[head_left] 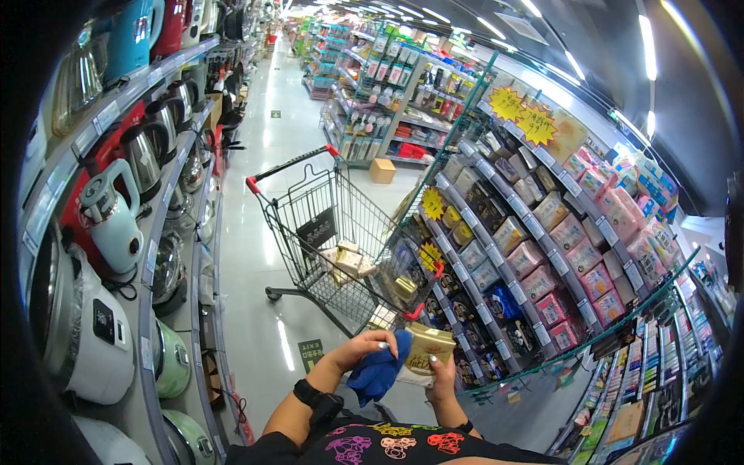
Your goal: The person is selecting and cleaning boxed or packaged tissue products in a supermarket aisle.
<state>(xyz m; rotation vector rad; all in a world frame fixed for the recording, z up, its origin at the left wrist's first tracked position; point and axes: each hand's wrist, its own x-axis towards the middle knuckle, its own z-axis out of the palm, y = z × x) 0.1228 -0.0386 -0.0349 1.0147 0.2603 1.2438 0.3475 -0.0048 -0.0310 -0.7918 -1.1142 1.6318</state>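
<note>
A blue cloth (378, 375) is bunched in my left hand (358, 350), its fingers closed on it. My right hand (442, 378) grips a gold package (428, 350) by its right side. The cloth touches the package's left edge, and something whitish shows beneath the package. Just beyond my hands stands a shopping cart (298, 203) with red corner pieces. Inside it lie several small boxes (349, 262) and a gold item (405, 287). Another small pale box (381, 317) shows near the cart's front end, close to my left hand.
Shelves (151, 240) with kettles (116, 217) and cookers (97, 341) run along the left. A slanted rack (496, 263) of packaged goods stands on the right, with yellow star-shaped signs. A cardboard box (381, 170) sits on the floor beyond the cart.
</note>
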